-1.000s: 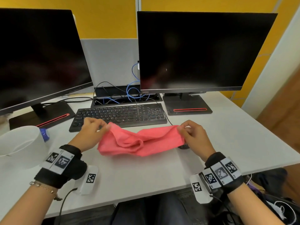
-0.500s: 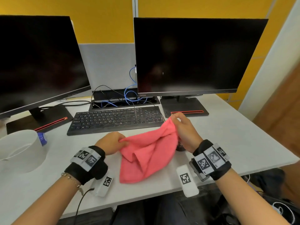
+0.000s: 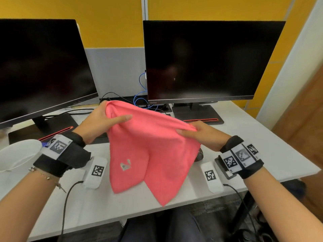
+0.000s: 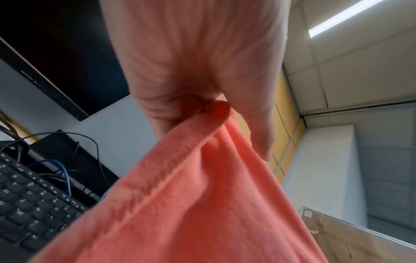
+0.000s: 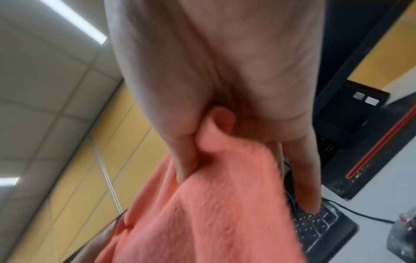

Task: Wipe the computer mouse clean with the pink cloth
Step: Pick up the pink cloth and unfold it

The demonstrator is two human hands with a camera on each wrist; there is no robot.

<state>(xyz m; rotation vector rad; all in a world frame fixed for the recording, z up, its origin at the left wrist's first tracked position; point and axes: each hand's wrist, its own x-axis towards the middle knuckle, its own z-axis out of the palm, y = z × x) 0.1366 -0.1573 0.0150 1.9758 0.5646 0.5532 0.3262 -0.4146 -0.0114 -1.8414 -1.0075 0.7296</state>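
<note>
Bright even ceiling-strip light; wrist views motion-blurred, head view edge-warped.

White rectangular desk, two dark black monitors at far edge. Yellow wall panels behind, grey partition between. Strip ceiling light overhead.

**Cloth hangs over the mouse; open desk to the right**

The pink cloth, held up between the left hand and the right hand, drapes in front of the computer mouse, hiding most of it. The keyboard and two monitor bases block the back of the desk. A white bowl stands at the left edge. The desk's right side lies open.
</note>
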